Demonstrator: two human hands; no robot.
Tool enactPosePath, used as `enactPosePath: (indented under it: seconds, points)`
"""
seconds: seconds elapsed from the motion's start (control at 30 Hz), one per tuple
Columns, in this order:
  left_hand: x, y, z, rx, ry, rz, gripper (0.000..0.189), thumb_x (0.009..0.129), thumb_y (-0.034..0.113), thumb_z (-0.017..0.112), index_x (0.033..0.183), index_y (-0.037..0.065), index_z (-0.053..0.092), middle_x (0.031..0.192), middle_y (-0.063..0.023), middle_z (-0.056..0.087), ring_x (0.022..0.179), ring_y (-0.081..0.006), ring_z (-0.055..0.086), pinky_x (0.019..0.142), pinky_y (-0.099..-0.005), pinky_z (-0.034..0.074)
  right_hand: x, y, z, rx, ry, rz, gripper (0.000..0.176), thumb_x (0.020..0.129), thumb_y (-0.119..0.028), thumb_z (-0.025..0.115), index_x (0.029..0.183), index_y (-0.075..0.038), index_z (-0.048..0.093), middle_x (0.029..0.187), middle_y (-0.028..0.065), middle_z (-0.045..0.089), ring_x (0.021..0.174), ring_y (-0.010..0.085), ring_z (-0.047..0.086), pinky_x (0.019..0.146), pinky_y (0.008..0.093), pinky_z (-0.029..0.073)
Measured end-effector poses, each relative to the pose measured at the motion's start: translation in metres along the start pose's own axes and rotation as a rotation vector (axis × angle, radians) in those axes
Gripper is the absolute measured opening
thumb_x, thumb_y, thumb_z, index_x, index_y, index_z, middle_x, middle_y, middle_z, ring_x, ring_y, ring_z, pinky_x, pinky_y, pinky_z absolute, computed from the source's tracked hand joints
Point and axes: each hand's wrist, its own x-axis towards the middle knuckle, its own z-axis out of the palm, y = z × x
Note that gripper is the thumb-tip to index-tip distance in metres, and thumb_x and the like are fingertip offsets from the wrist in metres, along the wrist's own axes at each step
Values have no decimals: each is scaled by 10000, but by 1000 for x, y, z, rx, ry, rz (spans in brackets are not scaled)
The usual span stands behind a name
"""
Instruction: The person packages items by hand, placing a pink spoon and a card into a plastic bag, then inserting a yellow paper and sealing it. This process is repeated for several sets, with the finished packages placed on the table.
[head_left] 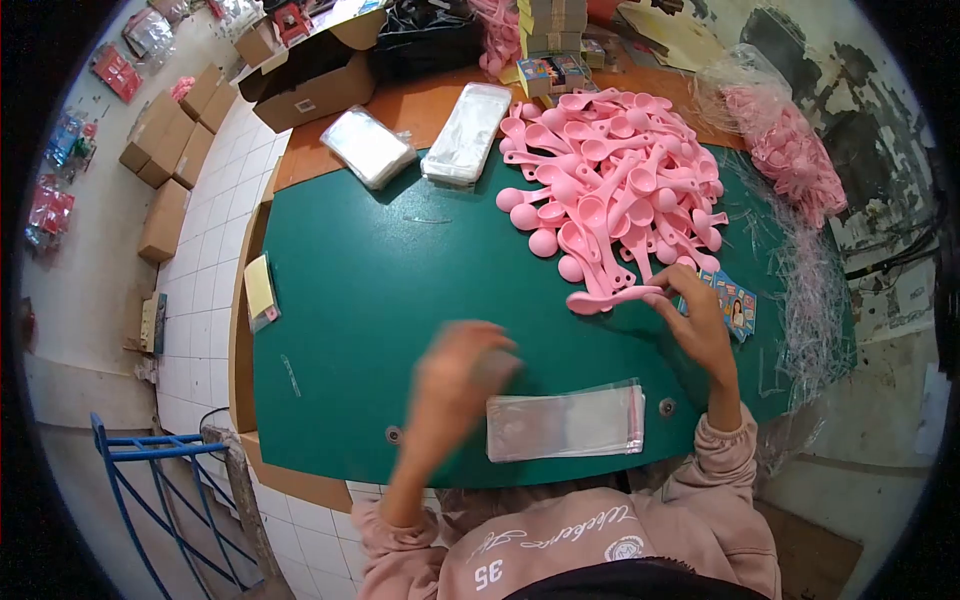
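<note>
A large heap of pink spoons [620, 185] covers the back right of the green table. At its front edge my right hand [695, 310] pinches the handle of one pink spoon [600, 300]. Beneath and beside that hand lie small printed cards [738, 305]. My left hand [460, 375] is smeared by motion over the middle of the table, left of a stack of clear plastic bags [565, 424] near the front edge. Whether it holds anything is too blurred to tell.
Two more stacks of clear bags [368, 147] [466, 135] lie at the back. A yellow packet [261, 292] sits at the left edge. Plastic scraps [815, 310] hang along the right edge. An open cardboard box [310, 95] stands back left; a blue metal frame [165, 450] stands on the floor.
</note>
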Motion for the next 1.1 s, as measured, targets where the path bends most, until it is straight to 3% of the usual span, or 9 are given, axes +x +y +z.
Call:
enactPosePath:
  seconds: [0.1, 0.27, 0.47, 0.57, 0.67, 0.73, 0.9, 1.0, 1.1]
  points:
    - [-6, 30, 70, 7, -186, 114, 252, 708, 174, 677, 920, 79, 580, 973, -82, 547, 867, -262, 560, 682, -358, 466, -13, -8, -3, 114, 140, 30, 121, 778, -75, 609, 868, 4, 588, 802, 104, 567, 711, 208, 534, 651, 298, 431]
    - [3, 25, 85, -9, -339, 174, 196, 720, 162, 660, 864, 82, 554, 907, -66, 540, 806, -246, 565, 594, -360, 431, -39, -11, -4, 212, 378, 92, 132, 822, -44, 574, 942, 11, 583, 826, 67, 571, 712, 126, 553, 636, 240, 444]
    - [6, 22, 70, -407, -356, -53, 167, 756, 85, 638, 911, 62, 580, 782, -77, 538, 690, -208, 582, 624, -311, 461, -60, -18, -3, 466, 519, 190, 179, 871, -58, 531, 1032, 22, 532, 835, 48, 550, 715, 101, 546, 636, 202, 451]
    - [6, 16, 62, -397, -334, -29, 152, 772, 57, 623, 917, 36, 582, 784, -61, 561, 730, -166, 588, 665, -284, 475, -66, -19, 4, 535, 666, 198, 169, 865, -53, 539, 1013, 28, 538, 833, 47, 547, 706, 100, 543, 636, 212, 455]
    - [1, 4, 59, -617, -254, -157, 136, 790, 48, 613, 917, 18, 573, 829, -55, 592, 789, -125, 586, 694, -262, 480, -69, -16, 16, 456, 721, 235, 178, 866, -70, 544, 1013, 30, 531, 830, 46, 544, 686, 97, 534, 630, 215, 456]
    - [1, -2, 57, -828, -356, -352, 118, 815, 63, 606, 912, 11, 563, 865, -52, 600, 828, -100, 577, 731, -247, 480, -71, -19, 22, 457, 663, 254, 177, 867, -74, 543, 1009, 30, 531, 832, 47, 544, 700, 94, 531, 634, 213, 454]
    - [5, 11, 46, -695, -389, -488, 150, 836, 110, 599, 923, 1, 542, 834, -101, 637, 765, -101, 596, 679, -243, 485, -67, -32, 32, 426, 680, 267, 150, 874, -71, 525, 991, 22, 539, 833, 44, 545, 724, 89, 526, 633, 204, 446]
    - [4, 12, 49, -439, -401, -419, 170, 825, 155, 605, 892, 0, 589, 835, -131, 654, 673, -208, 629, 611, -267, 477, -71, -40, 32, 430, 886, 159, 118, 867, -52, 525, 958, 15, 556, 836, 61, 558, 716, 104, 532, 618, 216, 447]
    - [5, 7, 54, -416, -390, -249, 198, 849, 134, 568, 990, 0, 605, 911, -140, 645, 800, -134, 619, 713, -266, 488, -75, -42, 33, 69, 624, -59, 122, 785, 20, 586, 905, 6, 568, 764, 106, 577, 628, 176, 546, 559, 266, 436]
